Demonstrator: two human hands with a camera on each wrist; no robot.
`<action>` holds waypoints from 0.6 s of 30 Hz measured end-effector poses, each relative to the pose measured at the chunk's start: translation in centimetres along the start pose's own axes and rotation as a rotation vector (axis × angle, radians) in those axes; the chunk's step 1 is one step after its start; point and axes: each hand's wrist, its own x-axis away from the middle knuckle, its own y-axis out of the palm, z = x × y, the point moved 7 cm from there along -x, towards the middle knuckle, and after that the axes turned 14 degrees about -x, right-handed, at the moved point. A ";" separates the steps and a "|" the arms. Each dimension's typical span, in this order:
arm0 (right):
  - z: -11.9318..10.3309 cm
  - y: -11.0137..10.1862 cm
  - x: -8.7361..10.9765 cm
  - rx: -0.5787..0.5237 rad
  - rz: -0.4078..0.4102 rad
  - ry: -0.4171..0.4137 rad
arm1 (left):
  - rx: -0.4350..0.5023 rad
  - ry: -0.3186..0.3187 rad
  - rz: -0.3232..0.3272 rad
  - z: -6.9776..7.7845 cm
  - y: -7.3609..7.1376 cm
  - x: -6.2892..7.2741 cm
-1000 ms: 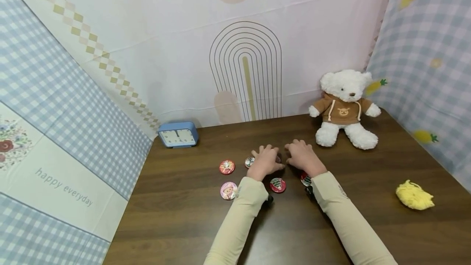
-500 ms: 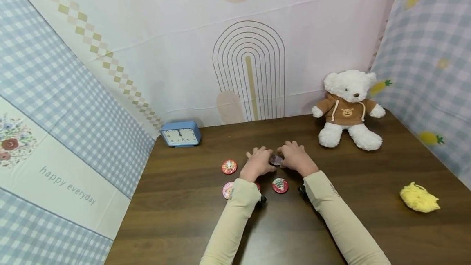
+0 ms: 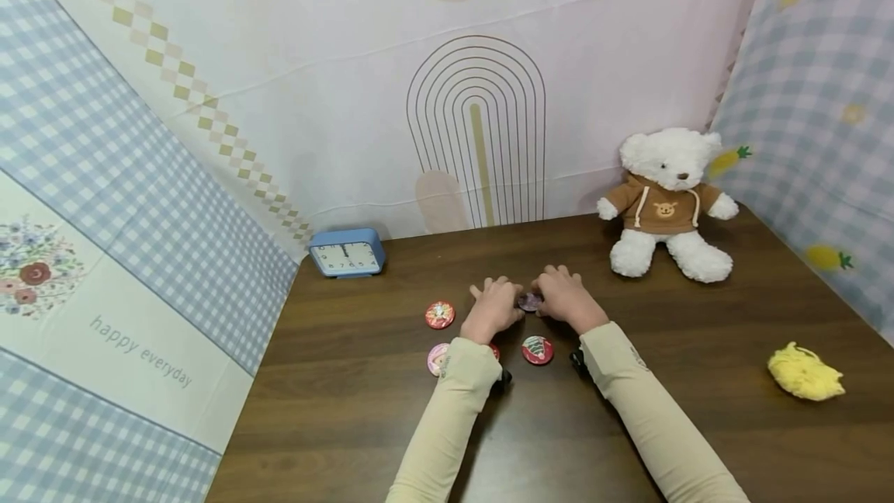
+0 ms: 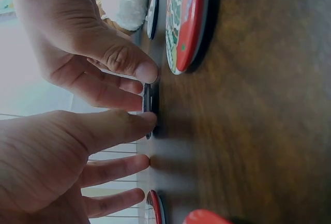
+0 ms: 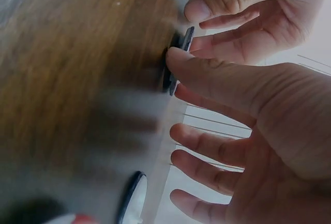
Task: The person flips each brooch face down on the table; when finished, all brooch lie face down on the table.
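Note:
A dark purple round badge (image 3: 529,301) lies between both hands near the middle of the table. My left hand (image 3: 492,310) pinches its left edge, and the thumb shows right at the rim in the left wrist view. At the opposite edge my right hand (image 3: 569,301) pinches it between thumb and index finger; its other fingers spread loosely in the right wrist view. In that view the thin badge (image 5: 181,61) appears edge-on, close to the tabletop. Nearer my body lies a red badge with a Christmas tree (image 3: 538,351).
An orange-red badge (image 3: 440,315) and a pink badge (image 3: 437,360) lie left of my left hand; another red one (image 3: 495,352) is mostly hidden by the sleeve. Behind are a blue clock (image 3: 347,253) and a white teddy bear (image 3: 669,208). Yellow yarn (image 3: 805,372) lies right.
My hands have drawn closer together around the dark purple badge, which now shows between them. The right hand has shifted left, and the head view has turned slightly.

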 end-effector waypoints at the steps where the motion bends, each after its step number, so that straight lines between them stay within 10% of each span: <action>1: 0.0 0.0 0.0 0.000 -0.002 0.000 | 0.005 -0.002 0.003 0.0 0.0 0.0; 18: -0.3 -0.6 0.0 -0.026 -0.008 -0.052 | 0.060 -0.048 0.011 -0.9 -0.6 -0.2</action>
